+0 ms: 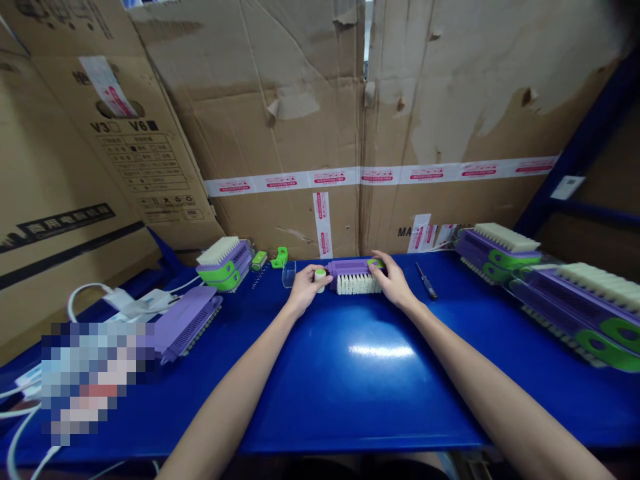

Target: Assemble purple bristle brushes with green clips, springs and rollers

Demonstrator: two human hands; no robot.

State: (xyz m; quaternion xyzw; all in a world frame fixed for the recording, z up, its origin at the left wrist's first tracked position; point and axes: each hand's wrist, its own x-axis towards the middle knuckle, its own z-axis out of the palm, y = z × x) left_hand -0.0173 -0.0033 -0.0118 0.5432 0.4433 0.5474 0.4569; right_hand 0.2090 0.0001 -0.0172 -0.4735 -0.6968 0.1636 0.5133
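A purple brush (353,275) with white bristles lies on its side at the far middle of the blue table (350,373). My left hand (304,288) is closed round a small white and green cap (321,275) at the brush's left end. My right hand (393,280) grips the brush's right end, its fingers over a green part.
Stacked purple and green brushes (225,263) stand at the far left, with a purple brush body (186,320) in front of them. More brushes (550,280) lie along the right. A screwdriver (427,280), green parts (280,257), white cables (90,293) and cardboard boxes (320,120) surround the work area.
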